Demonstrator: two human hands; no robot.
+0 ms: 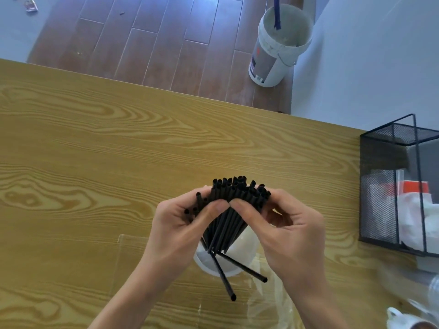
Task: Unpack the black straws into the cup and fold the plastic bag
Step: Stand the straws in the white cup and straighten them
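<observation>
Dozens of black straws are bunched upright in the white cup, which sits on the wood-grain table. I'd say I'm holding them gathered like that so the tops stay together and the lower ends drop inside the rim instead of fanning out. Two stragglers have slipped loose: they lean out over the cup's near rim, tips pointing back toward me.

My left hand is curled around the left side of the bundle, thumb pressed across the front, with a few straw ends poking out between the fingers. My right hand pinches the right side, thumb tip nearly meeting the left thumb. Both are closed on the straws, not clamped hard by the look of it.

The clear plastic bag lies flat on the table just beside the cup, on my side and a bit right, not yet folded. Well to the right of the cup stands a black mesh organizer. Beyond the cup, off the far table edge, a white bucket stands on the floor.
</observation>
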